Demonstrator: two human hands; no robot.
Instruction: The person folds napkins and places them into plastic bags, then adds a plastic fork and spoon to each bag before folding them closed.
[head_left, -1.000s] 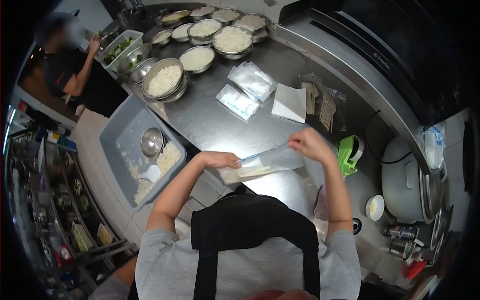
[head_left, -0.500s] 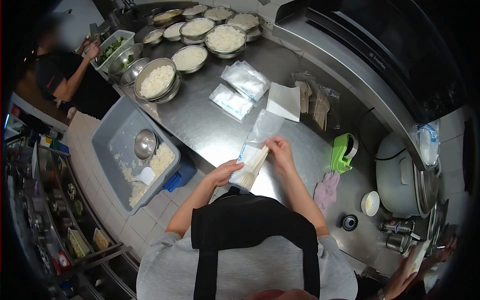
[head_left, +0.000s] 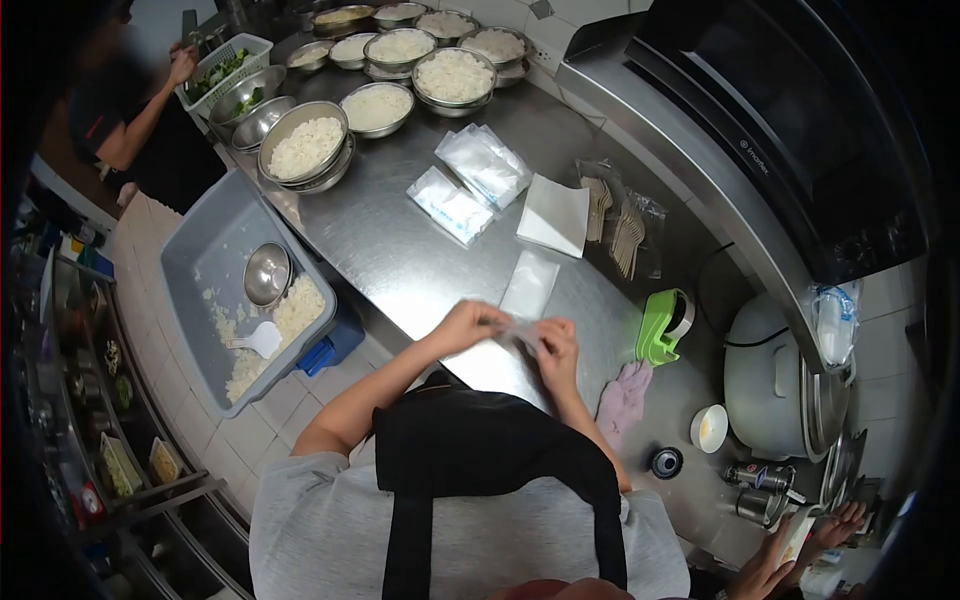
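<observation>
My left hand and my right hand are close together over the front edge of the steel counter. Their fingers pinch a small piece of clear plastic bag, blurred by motion. Just beyond it a whitish translucent plastic bag lies flat on the counter. Farther off are two stacks of clear bags with blue print, the larger stack behind the smaller one. A stack of white paper sheets sits to their right, beside wooden forks in clear plastic.
Steel bowls of rice crowd the far counter. At left stands a grey tub with rice, a bowl and a paddle. A green tape dispenser, pink cloth and rice cooker are right. One person works far left; another's hands show lower right.
The printed packet with pale wooden sticks, held in my hands before, no longer shows. Both hands now pinch clear plastic, my left hand raised level with the right. The whole view has shifted.
</observation>
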